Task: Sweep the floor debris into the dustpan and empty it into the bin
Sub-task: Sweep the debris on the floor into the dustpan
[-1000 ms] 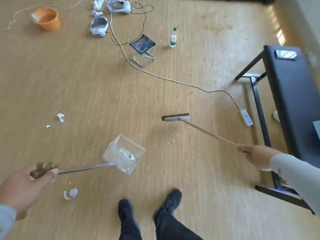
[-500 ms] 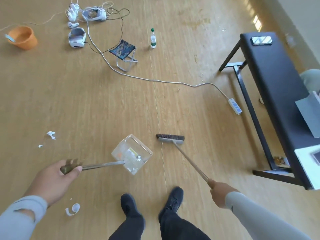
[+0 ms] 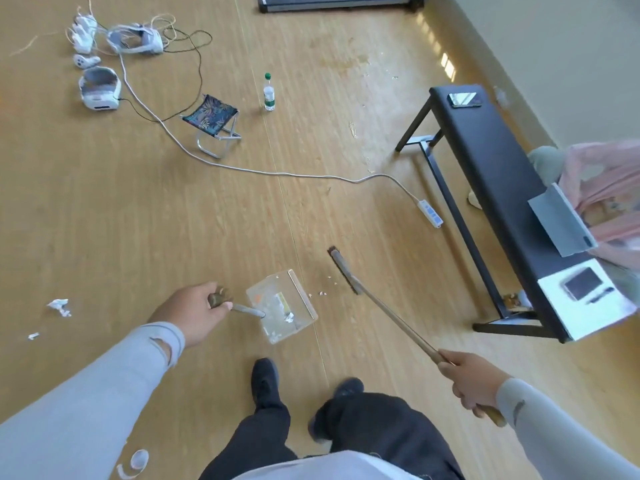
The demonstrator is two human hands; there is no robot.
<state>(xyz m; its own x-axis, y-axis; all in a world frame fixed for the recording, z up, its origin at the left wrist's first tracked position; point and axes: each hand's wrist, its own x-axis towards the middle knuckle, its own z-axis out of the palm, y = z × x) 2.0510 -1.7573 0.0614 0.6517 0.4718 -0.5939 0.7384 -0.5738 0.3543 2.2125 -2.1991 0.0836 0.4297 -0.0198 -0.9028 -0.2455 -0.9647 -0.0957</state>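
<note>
My left hand [image 3: 188, 311] grips the handle of a clear dustpan [image 3: 280, 306], which rests on the wooden floor just ahead of my feet and holds a few scraps. My right hand [image 3: 472, 382] grips the long broom handle. The broom head [image 3: 343, 270] stands on the floor just right of the dustpan's mouth. Small white crumbs [image 3: 323, 293] lie between the pan and the bristles. Crumpled paper bits [image 3: 60, 306] lie on the floor at the left, and a curled white strip [image 3: 133, 464] lies at the bottom left. No bin is in view.
A black bench [image 3: 498, 188] with a phone, a tablet and a white box stands at the right. A white cable runs across the floor to a power strip [image 3: 430, 213]. A folding stool [image 3: 213, 124], a water bottle [image 3: 268, 93] and headsets [image 3: 100, 90] lie farther off.
The dustpan has come down onto the floor with its mouth towards the broom. The broom head has swung close beside it. The view has shifted right, and the orange bucket has left the frame.
</note>
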